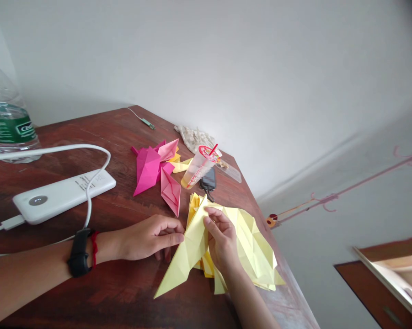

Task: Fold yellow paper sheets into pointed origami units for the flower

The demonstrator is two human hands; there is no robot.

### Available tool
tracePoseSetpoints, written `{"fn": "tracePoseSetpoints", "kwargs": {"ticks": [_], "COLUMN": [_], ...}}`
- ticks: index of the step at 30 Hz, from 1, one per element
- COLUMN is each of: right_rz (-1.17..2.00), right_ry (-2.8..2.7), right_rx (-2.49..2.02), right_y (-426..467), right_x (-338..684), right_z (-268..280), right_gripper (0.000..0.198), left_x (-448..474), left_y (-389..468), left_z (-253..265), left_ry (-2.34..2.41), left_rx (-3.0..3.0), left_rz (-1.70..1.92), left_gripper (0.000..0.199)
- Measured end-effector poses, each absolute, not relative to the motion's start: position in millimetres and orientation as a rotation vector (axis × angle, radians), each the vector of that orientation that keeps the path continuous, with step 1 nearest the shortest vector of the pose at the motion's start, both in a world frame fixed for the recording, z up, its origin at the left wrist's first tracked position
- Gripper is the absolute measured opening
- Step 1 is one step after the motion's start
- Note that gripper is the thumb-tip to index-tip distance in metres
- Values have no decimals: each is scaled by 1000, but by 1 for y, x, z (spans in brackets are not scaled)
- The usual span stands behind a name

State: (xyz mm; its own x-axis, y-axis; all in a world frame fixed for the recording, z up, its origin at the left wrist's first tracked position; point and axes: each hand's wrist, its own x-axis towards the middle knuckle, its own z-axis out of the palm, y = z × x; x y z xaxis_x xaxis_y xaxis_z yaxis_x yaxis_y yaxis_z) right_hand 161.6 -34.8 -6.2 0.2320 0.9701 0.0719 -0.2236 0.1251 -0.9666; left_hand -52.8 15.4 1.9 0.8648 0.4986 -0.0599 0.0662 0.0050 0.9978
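Note:
A pale yellow folded paper piece with a long pointed end is tilted above the dark wooden table. My right hand is closed on its right side, thumb in front near the upper tip. From the left, my left hand pinches at the paper's edge, its thumb tip touching it and the other fingers curled, partly hidden. Underneath and to the right lies a spread of creased pale yellow paper, with deeper yellow folded paper showing between. My right hand covers part of this pile.
Pink and magenta folded papers lie beyond my left hand. Near them are a tilted plastic cup with a red straw, a black phone and a crumpled cloth. A white power bank with cables and a water bottle are at left.

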Motion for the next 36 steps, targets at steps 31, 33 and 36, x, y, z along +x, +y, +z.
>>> {"fn": "tracePoseSetpoints", "kwargs": {"ticks": [31, 33, 36], "right_rz": [1129, 1128, 1126], "right_ry": [-796, -798, -806], "right_rx": [-1041, -1040, -1041], "right_y": [-33, -33, -32], "right_x": [162, 162, 163], "right_z": [-6, -6, -7], "right_gripper": [37, 37, 37], "left_x": [-55, -55, -55], "left_y": [16, 16, 16], "left_z": [6, 6, 5], "left_ry": [461, 459, 458], "left_rx": [1594, 1593, 1577], "left_rz": [333, 333, 328], "left_gripper": [41, 40, 40]}}
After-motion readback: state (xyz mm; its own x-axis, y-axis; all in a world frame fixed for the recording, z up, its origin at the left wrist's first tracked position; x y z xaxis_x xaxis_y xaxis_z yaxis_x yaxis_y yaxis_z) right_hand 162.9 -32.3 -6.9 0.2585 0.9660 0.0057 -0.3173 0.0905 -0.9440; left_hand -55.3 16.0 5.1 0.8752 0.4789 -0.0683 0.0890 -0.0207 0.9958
